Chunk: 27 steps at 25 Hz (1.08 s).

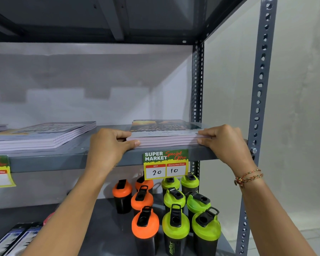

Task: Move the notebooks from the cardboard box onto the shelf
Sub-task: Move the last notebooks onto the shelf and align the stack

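Cardboard box out of view; cover print blurred. Notebook stack [164,134] flat on grey shelf [78,156], gripped at both ends: left hand [107,145], right hand [224,143], fingers closed on its edges. Second stack [42,134] left; price tag [165,164], shaker bottles [174,209] below.

Orange-lidded bottles [142,200] stand beside green-lidded bottles [190,206]; a price tag [165,164] hangs above.

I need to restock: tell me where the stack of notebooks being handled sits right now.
In the head view, the stack of notebooks lies flat at the right end of the shelf, just above the price tag, with the left hand and right hand at its sides.
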Motion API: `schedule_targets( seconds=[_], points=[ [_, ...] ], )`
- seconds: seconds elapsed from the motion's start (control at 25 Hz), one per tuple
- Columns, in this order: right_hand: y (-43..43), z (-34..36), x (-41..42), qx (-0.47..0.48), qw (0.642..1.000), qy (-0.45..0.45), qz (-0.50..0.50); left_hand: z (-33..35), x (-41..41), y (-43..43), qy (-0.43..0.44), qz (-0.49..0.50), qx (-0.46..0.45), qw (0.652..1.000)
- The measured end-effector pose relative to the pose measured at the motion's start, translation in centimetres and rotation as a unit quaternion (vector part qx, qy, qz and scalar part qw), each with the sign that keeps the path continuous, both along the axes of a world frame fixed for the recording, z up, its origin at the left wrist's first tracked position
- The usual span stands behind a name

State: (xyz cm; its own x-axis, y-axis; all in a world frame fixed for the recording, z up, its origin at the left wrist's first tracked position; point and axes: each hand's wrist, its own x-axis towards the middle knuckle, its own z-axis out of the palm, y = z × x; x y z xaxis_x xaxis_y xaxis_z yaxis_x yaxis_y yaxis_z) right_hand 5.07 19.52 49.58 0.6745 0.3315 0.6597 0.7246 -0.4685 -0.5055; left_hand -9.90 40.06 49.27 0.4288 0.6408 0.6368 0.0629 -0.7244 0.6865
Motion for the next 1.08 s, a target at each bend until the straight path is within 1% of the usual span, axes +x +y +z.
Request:
schedule_targets(
  seconds=[0.2,0.32,0.4,0.48,0.56,0.64,0.76,0.96,1.08],
  points=[
    [-0.1,0.0,-0.2,-0.015,1.000,-0.008,0.006,0.2,-0.1,0.3,0.014,0.000,-0.002,1.000],
    [-0.3,0.0,-0.2,-0.013,1.000,-0.008,0.007,0.2,-0.3,0.3,0.020,-0.001,0.013,1.000],
    [0.1,0.0,-0.3,-0.034,0.999,-0.036,0.000,0.1,-0.4,0.1,0.022,0.002,0.065,0.998],
    [0.8,-0.1,-0.5,-0.071,0.994,-0.081,0.012,-0.1,-0.2,-0.5,0.046,-0.006,0.149,0.988],
    [1.1,-0.1,-0.5,-0.099,0.990,-0.098,0.031,-0.3,0.1,-0.7,0.054,-0.026,0.180,0.982],
    [1.2,-0.3,-0.2,-0.106,0.988,-0.098,0.048,-0.6,0.4,-0.6,0.040,-0.029,0.171,0.984],
    [0.9,-0.5,0.2,-0.086,0.988,-0.106,0.065,-0.7,0.5,-0.4,0.027,-0.025,0.172,0.984],
    [0.4,-0.2,0.8,-0.029,0.990,-0.052,0.125,-0.7,0.5,-0.3,0.021,-0.027,0.168,0.985],
    [0.2,-0.2,1.0,-0.012,0.991,-0.048,0.123,-0.6,0.4,-0.3,0.018,-0.031,0.161,0.986]
  ],
)
